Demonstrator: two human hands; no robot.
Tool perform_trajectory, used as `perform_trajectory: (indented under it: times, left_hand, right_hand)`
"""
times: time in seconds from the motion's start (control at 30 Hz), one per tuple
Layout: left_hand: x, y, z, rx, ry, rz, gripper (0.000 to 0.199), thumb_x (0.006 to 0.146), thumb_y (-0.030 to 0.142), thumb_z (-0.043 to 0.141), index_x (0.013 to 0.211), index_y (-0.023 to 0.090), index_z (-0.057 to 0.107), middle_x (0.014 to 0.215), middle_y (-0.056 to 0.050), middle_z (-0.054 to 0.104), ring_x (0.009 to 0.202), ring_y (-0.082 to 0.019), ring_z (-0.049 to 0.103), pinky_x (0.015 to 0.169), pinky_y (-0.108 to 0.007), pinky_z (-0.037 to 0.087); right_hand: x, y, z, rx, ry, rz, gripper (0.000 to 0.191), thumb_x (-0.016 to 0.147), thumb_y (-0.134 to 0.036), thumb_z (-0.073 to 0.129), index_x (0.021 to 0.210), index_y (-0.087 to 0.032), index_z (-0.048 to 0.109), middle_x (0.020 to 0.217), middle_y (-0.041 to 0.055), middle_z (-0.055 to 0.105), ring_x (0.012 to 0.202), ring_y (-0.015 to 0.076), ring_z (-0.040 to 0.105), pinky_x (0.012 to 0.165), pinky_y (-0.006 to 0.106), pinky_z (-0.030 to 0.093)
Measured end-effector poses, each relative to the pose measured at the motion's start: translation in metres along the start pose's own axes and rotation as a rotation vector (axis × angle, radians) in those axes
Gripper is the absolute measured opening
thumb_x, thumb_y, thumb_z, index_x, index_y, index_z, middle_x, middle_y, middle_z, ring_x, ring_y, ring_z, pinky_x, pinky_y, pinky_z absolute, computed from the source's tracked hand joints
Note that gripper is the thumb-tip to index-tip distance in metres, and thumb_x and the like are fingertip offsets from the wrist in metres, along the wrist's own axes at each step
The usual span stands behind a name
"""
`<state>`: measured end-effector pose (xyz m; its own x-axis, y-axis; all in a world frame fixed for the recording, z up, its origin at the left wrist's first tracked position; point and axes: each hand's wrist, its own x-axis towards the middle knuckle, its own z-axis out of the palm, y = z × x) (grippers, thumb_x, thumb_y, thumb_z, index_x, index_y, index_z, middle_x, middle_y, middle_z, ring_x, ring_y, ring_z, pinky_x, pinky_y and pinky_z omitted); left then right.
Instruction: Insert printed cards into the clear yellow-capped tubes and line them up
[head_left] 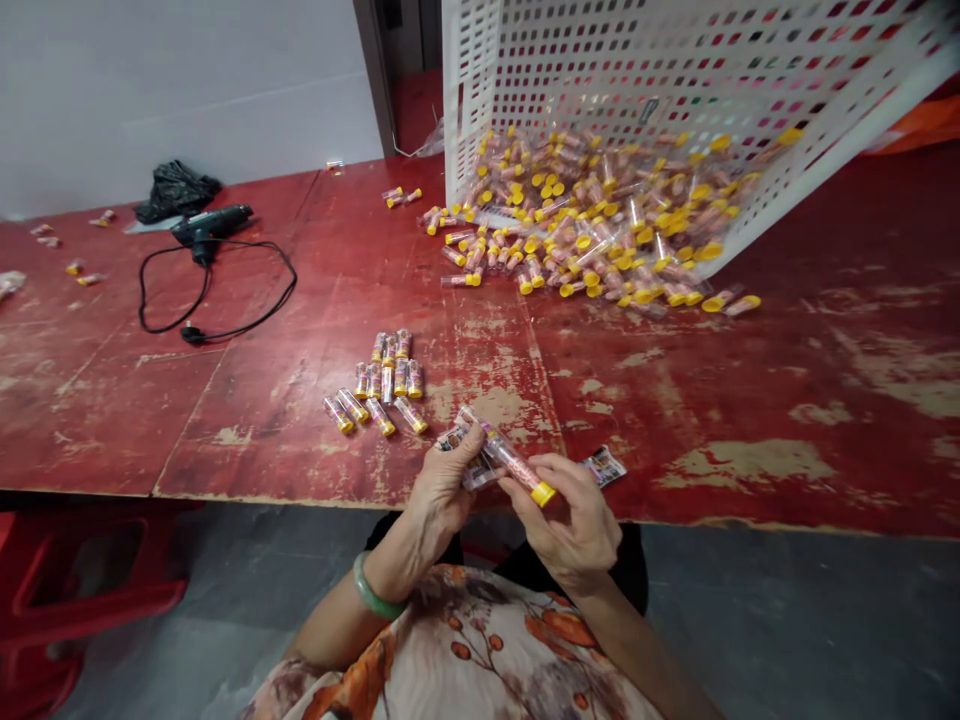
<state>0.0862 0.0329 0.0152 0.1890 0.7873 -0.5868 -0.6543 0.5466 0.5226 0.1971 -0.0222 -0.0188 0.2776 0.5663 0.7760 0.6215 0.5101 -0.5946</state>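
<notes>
**Capped tube gripped in both hands**

A capped tube is gripped by the fingers of the left hand and right hand, held clear of the tabletop. A small group of tubes is kept separate from the heap under the tilted crate.

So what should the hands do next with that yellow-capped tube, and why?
Probably wrap the printed label in the left hand around the yellow-capped tube in the right hand, because it looks bare while the neat group of tubes looks labelled.
</notes>
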Motion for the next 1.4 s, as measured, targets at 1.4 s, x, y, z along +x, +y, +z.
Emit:
perform_trajectory:
  times: [1.4]
  left_hand:
    - [0.002,-0.003,-0.022,0.241,0.073,0.113,0.037,0.053,0.037,0.086,0.070,0.013,0.065,0.064,0.001,0.064,0.054,-0.009,0.058,0.059,-0.023,0.050]
  right_hand:
    - [-0.002,0.009,0.029,-0.105,-0.150,-0.117,0.019,0.085,-0.007,0.052,0.096,-0.022,0.058,0.083,0.0057,0.067,0.076,0.0167,0.068,0.063,0.026,0.057]
